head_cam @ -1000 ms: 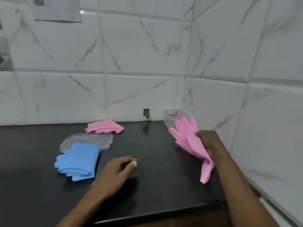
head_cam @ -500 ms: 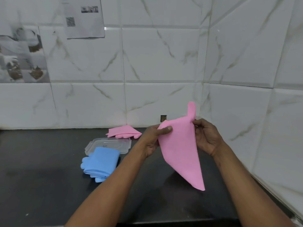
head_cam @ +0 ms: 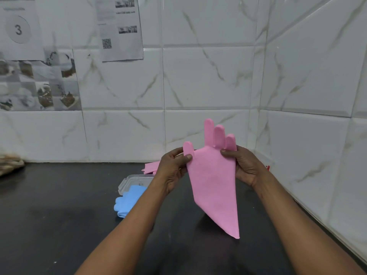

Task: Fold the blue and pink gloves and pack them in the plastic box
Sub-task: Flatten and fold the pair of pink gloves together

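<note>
Pink gloves: 2. Held pink glove (head_cam: 214,185), pinched by my left hand (head_cam: 172,169) + right hand (head_cam: 244,165), right of the clear plastic lid (head_cam: 135,180); flat pink glove (head_cam: 150,167) just behind lid. Blue glove bundle (head_cam: 129,201): 1, at lid's front, no. of gloves inside can't tell. Lids: 1. Wall sheets above lid: 2, QR sheet (head_cam: 119,28) + no. 3 sheet (head_cam: 17,28).

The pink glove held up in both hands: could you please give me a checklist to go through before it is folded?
1. Left-hand grip and right-hand grip pinch the pink glove at its upper corners: ok.
2. Glove hangs flat, fingers up: ok.
3. Bare counter beneath for laying it down: ok.
4. Blue gloves folded: ok, partly behind the left forearm.
5. Other pink glove folded: cannot tell, mostly hidden.
6. Plastic box open, within reach: cannot tell, not visible.
</note>
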Action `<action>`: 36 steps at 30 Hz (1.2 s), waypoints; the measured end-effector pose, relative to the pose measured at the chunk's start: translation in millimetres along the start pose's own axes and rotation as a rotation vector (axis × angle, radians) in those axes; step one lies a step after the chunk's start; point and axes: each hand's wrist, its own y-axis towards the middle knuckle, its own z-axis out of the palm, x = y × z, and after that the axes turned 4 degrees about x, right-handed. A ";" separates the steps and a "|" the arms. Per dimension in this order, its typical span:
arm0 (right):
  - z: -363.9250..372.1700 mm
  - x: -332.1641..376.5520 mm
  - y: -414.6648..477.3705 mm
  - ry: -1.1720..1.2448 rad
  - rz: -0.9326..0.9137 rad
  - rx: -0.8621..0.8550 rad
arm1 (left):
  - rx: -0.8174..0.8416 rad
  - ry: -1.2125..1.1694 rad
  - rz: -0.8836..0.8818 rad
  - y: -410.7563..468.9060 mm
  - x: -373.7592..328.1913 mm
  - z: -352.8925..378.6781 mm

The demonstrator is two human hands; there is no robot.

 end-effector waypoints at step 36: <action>-54.1 -71.9 -42.3 -0.504 0.307 0.239 | 0.207 -0.558 -0.091 -4.5 -18.3 1.8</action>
